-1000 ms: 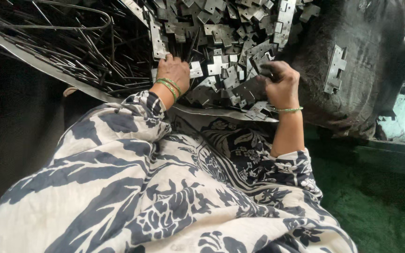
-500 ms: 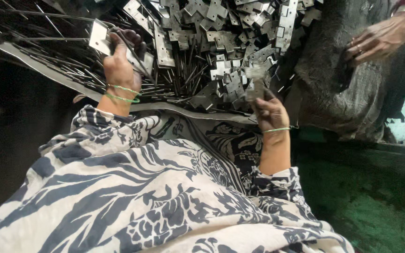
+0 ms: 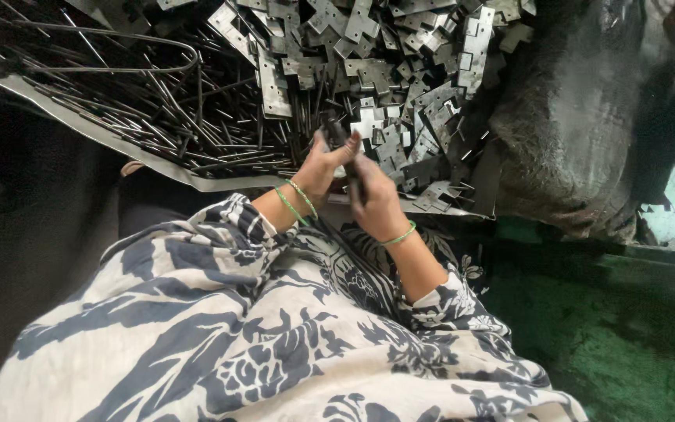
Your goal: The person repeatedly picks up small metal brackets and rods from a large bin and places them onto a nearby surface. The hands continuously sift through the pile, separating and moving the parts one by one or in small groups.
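My left hand (image 3: pixel 320 168) and my right hand (image 3: pixel 374 202) meet at the near edge of a heap of flat grey metal hinge plates (image 3: pixel 388 70). Both are closed around one small dark metal piece (image 3: pixel 336 131) that sticks up between the fingers; its exact shape is hard to make out. Each wrist wears green bangles. A pile of thin dark metal rods (image 3: pixel 158 117) lies left of the plates, close to my left hand.
Plates and rods rest on a pale sheet (image 3: pixel 72 125) whose edge runs above my lap. A bulky dark sack (image 3: pixel 580 117) stands at the right. My blue-and-white patterned clothing (image 3: pixel 259 336) fills the foreground, with green floor (image 3: pixel 634 344) at lower right.
My left hand came back from the far left of the heap to the middle. My right hand rose to meet it. Another person's hand at the upper right has left view.
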